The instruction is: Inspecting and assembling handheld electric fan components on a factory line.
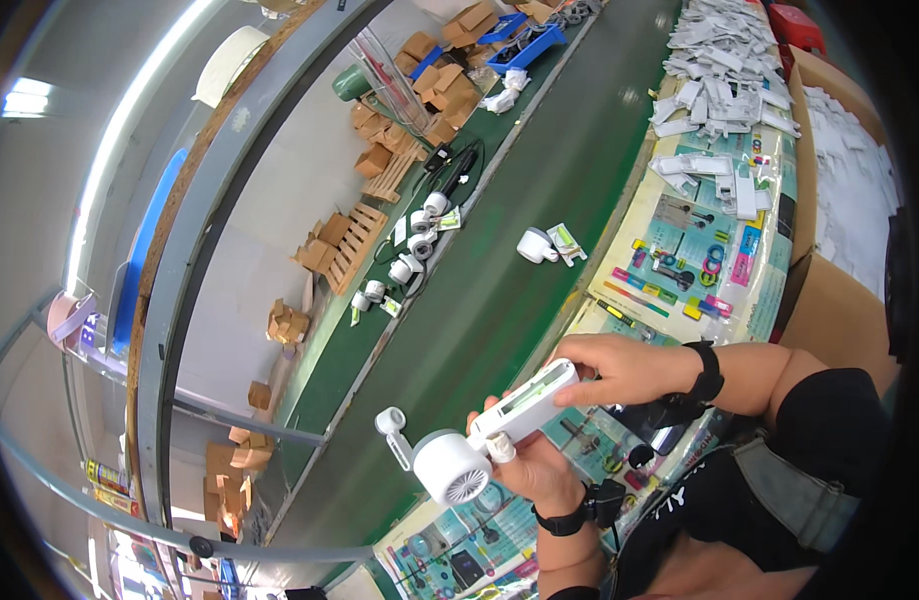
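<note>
A white handheld fan (449, 468) with a round grilled head is held up above the workbench. My left hand (541, 472) is closed around its handle from below, and one fingertip wears a white cover. At the handle's far end my right hand (607, 368) pinches the edge with thumb and fingers. The handle's long side is open, and a green strip (529, 392) shows inside the slot. Beyond the fan head, a smaller white fan-like piece (391, 425) sits over the green belt.
A green conveyor belt (469, 310) runs past the bench, carrying a white fan head (535, 245). More fan heads (419, 243) lie along its far side. White plastic covers (724, 60) are heaped on the printed bench mat (669, 225). A cardboard box (839, 305) of white parts stands beside it.
</note>
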The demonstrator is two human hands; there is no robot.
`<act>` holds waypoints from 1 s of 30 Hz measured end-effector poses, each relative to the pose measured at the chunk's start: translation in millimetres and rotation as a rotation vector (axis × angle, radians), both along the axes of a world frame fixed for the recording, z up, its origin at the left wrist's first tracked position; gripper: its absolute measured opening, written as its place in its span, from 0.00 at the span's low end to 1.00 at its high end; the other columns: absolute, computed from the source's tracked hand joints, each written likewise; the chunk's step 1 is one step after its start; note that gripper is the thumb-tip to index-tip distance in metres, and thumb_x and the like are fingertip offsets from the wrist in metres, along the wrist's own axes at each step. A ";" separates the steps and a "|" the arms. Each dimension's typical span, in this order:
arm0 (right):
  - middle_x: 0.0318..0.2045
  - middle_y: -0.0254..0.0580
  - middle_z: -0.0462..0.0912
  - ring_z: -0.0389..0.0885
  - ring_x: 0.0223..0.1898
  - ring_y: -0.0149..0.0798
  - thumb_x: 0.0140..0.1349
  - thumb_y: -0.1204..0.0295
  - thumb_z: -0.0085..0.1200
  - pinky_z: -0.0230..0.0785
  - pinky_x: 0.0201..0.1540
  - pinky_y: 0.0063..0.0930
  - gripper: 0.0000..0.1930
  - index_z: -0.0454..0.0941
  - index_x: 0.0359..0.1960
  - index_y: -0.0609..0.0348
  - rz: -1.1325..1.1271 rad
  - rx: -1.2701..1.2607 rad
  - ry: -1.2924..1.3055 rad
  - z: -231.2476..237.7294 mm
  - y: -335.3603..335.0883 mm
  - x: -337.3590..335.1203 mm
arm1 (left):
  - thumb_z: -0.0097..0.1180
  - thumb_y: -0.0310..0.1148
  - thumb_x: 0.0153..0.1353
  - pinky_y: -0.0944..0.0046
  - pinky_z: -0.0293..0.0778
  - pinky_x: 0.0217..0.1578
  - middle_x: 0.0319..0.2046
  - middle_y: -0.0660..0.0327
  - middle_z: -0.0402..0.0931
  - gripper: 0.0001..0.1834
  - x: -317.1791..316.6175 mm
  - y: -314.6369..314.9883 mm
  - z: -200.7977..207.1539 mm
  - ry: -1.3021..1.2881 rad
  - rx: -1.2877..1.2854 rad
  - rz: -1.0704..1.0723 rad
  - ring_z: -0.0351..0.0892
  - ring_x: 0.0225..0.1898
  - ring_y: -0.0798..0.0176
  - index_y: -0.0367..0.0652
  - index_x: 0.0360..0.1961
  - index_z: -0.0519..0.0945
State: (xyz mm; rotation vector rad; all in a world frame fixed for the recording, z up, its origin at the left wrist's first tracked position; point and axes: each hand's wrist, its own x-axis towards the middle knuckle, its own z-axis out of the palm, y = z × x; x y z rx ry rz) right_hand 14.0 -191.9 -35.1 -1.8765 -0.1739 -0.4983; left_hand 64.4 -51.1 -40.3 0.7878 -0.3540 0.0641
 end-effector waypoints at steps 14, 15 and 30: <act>0.28 0.50 0.77 0.76 0.31 0.47 0.57 0.55 0.52 0.67 0.34 0.38 0.18 0.76 0.30 0.61 0.226 -0.125 0.203 -82.1 -54.6 68.7 | 0.51 0.26 0.58 0.60 0.76 0.42 0.38 0.52 0.76 0.16 108.8 -12.3 -40.7 0.203 0.527 -0.237 0.78 0.39 0.55 0.33 0.47 0.70; 0.31 0.50 0.77 0.76 0.34 0.46 0.57 0.56 0.52 0.68 0.36 0.38 0.17 0.77 0.31 0.60 0.053 -0.158 0.230 -93.8 -70.0 84.3 | 0.52 0.26 0.56 0.63 0.75 0.38 0.36 0.54 0.78 0.14 144.9 -3.0 -69.7 0.023 0.725 -0.109 0.79 0.36 0.60 0.34 0.44 0.73; 0.29 0.44 0.77 0.76 0.34 0.45 0.46 0.67 0.58 0.71 0.32 0.36 0.09 0.81 0.26 0.58 -0.640 -0.921 0.246 -134.3 -127.3 191.1 | 0.58 0.30 0.49 0.56 0.69 0.47 0.41 0.47 0.76 0.22 244.3 4.5 -101.2 -0.465 1.463 0.366 0.75 0.45 0.48 0.35 0.47 0.72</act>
